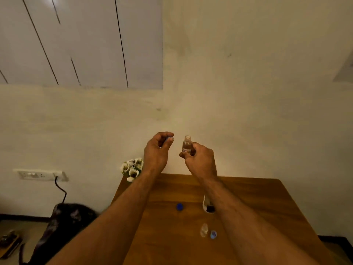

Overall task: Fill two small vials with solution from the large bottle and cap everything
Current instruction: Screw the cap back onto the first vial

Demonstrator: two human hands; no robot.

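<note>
Both hands are raised in front of the wall, above the far edge of the wooden table (257,203). My right hand (200,161) grips a small clear vial (186,144) upright by its lower part; its mouth is uncapped. My left hand (157,150) is just left of it, fingers curled, pinching something small and bluish at the fingertips, likely a cap. On the table stand the large bottle (208,205), partly hidden by my right forearm, a dark blue cap (179,206), a second small vial (204,229) and a light blue cap (213,234) beside it.
White artificial flowers (132,169) sit at the table's far left corner. A wall socket (41,175) with a black cable is at the left, above a dark bag (66,222) on the floor.
</note>
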